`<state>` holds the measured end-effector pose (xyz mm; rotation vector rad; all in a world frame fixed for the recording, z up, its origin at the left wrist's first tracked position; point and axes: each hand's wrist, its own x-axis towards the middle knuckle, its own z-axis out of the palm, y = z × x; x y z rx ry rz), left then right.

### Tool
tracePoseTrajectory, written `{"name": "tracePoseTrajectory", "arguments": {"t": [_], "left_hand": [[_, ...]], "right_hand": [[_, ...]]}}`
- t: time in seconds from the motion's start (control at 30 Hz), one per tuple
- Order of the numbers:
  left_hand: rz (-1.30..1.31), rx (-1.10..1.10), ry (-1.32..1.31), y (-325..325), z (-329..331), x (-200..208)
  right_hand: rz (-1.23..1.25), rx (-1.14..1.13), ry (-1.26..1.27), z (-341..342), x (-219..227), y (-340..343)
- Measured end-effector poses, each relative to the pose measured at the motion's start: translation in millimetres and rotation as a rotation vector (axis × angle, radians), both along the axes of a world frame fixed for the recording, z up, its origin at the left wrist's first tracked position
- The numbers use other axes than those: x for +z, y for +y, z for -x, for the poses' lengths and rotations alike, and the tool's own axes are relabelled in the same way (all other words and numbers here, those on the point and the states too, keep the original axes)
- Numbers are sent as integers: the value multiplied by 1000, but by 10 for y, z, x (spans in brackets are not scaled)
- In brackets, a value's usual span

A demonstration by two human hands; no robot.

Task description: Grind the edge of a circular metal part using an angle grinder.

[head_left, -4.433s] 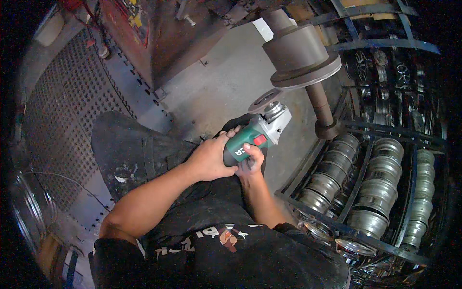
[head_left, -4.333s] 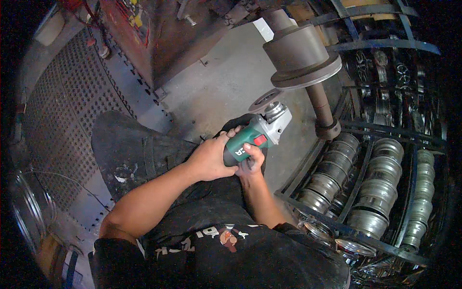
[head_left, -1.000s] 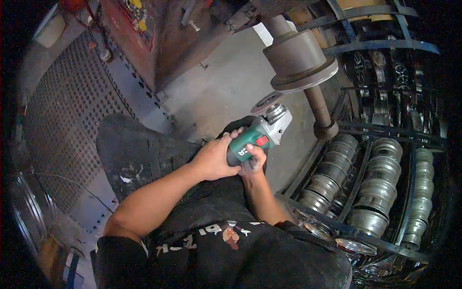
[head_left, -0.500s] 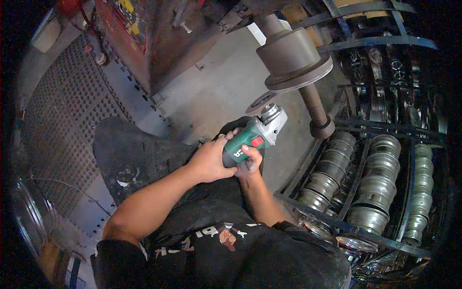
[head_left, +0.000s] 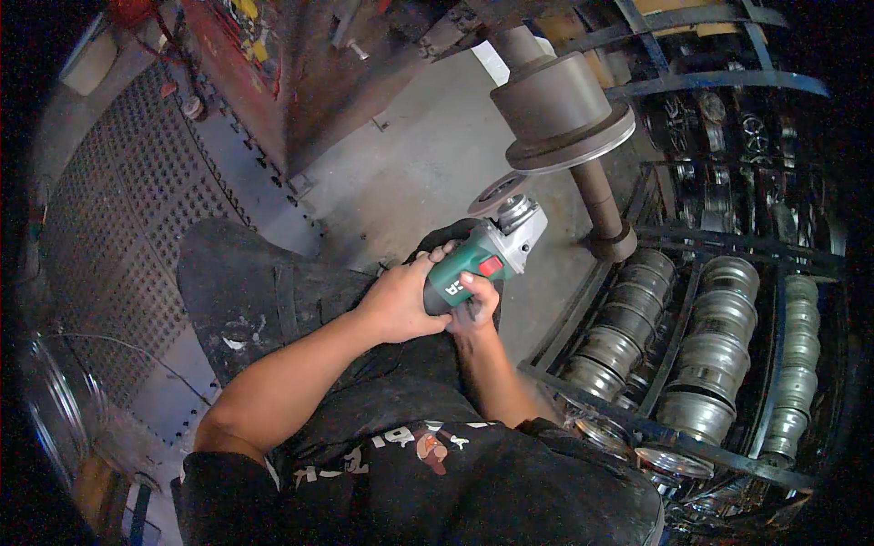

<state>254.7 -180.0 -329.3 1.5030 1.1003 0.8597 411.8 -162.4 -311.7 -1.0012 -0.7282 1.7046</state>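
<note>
A green angle grinder [head_left: 462,261] with a silver head and a red switch is held in both hands above my lap. My left hand [head_left: 398,300] wraps round the left side of its body. My right hand [head_left: 479,302] grips the body from the right, with the thumb lying just below the switch. At the tool's far end sits a round disc [head_left: 500,194], tilted on edge. Just beyond it, a brown metal drum with a wide flange [head_left: 569,146] hangs on a shaft [head_left: 596,200]; disc and flange appear close but apart.
Stacked metal wheel rims [head_left: 710,346] fill a dark rack on the right, with more rims on shelves behind. A red machine body [head_left: 237,68] stands at the far left. Beside it lies a studded dark mat [head_left: 127,200]. Grey floor [head_left: 410,136] shows between machine and drum.
Very little differs. The whole view has shifted slightly, with the drum a touch lower and further right. Both hands keep the same hold on the grinder.
</note>
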Motion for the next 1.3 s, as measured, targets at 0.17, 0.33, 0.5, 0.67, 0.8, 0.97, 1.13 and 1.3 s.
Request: {"name": "tracePoseTrajectory", "arguments": {"t": [0.17,0.33,0.5,0.67,0.8,0.97,1.13,1.3], "left_hand": [[-2,8,0,-7,-5,-2],[0,13,-25,-2,4,11],[22,4,-34,-1,14,27],[31,-18,7,-4,8,28],[1,-8,-11,14,5,53],[-11,7,15,9,-19,119],[-11,-40,18,21,-61,150],[-15,17,90,4,-94,160]], "right_hand": [[14,9,-10,1,-1,7],[5,-7,-33,-9,-9,7],[-11,2,-15,-7,-28,13],[8,12,-10,-20,-19,5],[35,23,23,-23,-12,11],[78,-9,47,-62,-16,-15],[86,14,128,-75,-91,-19],[62,4,152,-67,-151,-2]]}}
